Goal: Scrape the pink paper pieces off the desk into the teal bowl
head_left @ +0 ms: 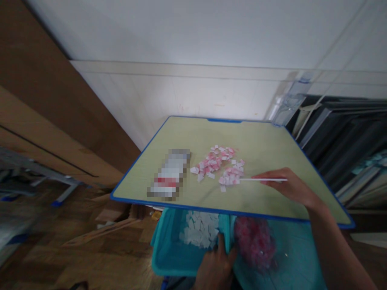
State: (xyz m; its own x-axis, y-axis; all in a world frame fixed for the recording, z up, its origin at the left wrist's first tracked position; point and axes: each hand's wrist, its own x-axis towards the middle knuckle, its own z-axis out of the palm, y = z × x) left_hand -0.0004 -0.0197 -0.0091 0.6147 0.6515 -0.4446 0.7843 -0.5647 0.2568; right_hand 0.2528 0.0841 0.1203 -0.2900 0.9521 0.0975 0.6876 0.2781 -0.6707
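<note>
My right hand (279, 185) is over the right part of the small table and pinches a thin white strip (250, 179), seen nearly edge-on. The strip's far end touches a small heap of pink and white pieces (230, 176). More such pieces (211, 162) lie loosely spread just beyond and to the left. Below the table's front edge, my left hand (216, 266) is at the right rim of a teal bin (169, 262), one finger inside it and the thumb outside. White flat pieces (201, 229) lie in the bin.
A blurred-out phone-like object (169, 175) lies on the left of the blue-edged table (256, 141). A clear bottle (290, 102) stands at its back right corner. A clear bag of pinkish-red pieces (255, 241) sits beside the bin. Dark flat panels (341, 133) lean at right.
</note>
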